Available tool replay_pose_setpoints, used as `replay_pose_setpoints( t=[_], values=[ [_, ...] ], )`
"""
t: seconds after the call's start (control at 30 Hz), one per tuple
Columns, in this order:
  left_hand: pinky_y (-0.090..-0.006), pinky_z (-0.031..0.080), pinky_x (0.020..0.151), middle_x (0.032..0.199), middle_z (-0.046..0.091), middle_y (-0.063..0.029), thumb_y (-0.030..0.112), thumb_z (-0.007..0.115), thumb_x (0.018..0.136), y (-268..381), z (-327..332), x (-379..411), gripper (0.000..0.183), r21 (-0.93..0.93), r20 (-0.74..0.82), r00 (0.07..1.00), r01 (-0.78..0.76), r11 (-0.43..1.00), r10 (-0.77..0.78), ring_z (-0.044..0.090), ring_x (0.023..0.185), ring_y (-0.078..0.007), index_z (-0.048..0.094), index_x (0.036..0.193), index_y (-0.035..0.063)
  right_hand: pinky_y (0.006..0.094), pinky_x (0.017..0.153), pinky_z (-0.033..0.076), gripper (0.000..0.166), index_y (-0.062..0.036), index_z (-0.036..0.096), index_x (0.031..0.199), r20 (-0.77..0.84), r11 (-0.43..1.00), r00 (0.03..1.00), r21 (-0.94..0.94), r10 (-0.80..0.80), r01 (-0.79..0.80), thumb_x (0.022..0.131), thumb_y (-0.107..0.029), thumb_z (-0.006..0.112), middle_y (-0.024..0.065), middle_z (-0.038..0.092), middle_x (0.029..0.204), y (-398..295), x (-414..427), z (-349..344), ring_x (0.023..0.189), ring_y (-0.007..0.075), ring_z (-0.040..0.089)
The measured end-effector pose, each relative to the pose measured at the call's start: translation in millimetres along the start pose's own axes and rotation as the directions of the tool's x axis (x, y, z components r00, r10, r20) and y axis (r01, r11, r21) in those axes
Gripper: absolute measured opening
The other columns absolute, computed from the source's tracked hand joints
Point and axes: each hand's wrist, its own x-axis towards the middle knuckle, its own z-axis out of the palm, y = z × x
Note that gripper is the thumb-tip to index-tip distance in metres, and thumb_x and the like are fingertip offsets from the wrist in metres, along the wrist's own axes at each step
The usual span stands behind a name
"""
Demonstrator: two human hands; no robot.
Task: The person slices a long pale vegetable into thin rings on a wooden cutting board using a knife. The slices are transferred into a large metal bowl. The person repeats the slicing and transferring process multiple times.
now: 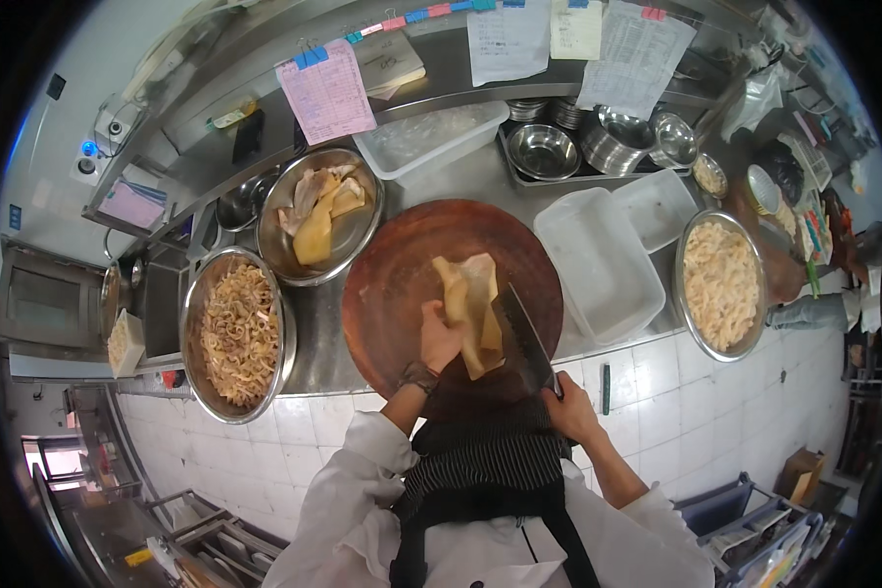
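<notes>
On a round, reddish-brown wooden chopping block (389, 294) lies a folded, pale-yellow piece of meat or skin (478, 287). My left hand (439, 339) grips its near left edge, with the fingertips partly hidden. A cleaver (523, 338) with a broad dark blade is in my right hand (572, 408), held by its handle at the block's near right edge. The blade stands just right of the piece, slanting up and to the left. More such pieces (314, 235) lie in a steel bowl (360, 253) at the back left.
A steel bowl of cut strips (239, 334) stands left; another bowl of pale strips (720, 287) stands right. White plastic tubs (599, 264) sit beside the block. Behind are a long plastic bin (434, 140), steel bowls (544, 151) and a shelf with clipped papers (327, 92).
</notes>
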Motion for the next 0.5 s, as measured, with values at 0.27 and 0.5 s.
replay_pose_setpoints(
  t=[0.27, 0.5],
  values=[
    [-0.0439, 0.053, 0.086, 0.109, 0.067, -0.0247, 0.006, 0.067, 0.08, -19.3, -5.3, 2.9, 0.068, 0.112, 0.058, 0.903, -0.429, 0.896, 0.425, 0.066, 0.098, -0.0421, 0.034, 0.139, 0.0122, 0.0437, 0.069, 0.05, 0.025, 0.0002, 0.056, 0.107, -0.055, 0.994, 0.998, 0.111, 0.01, -0.004, 0.092, -0.02, 0.063, 0.0259, 0.065, 0.089, -21.2, -2.2, 20.0, 0.081, 0.0434, 0.064],
    [-0.0417, 0.053, 0.074, 0.088, 0.067, -0.0186, 0.006, 0.068, 0.078, 26.0, -10.5, -16.8, 0.053, -0.019, 0.018, 0.987, -0.159, 0.987, 0.159, 0.068, 0.085, -0.0347, 0.04, 0.123, 0.0069, 0.035, 0.069, 0.051, 0.03, -0.0024, 0.058, 0.121, -0.127, 0.972, 0.992, 0.232, -0.02, 0.049, 0.093, -0.012, 0.062, 0.0141, 0.067, 0.084, -27.2, 3.9, 38.5, 0.074, 0.0212, 0.062]
  ],
)
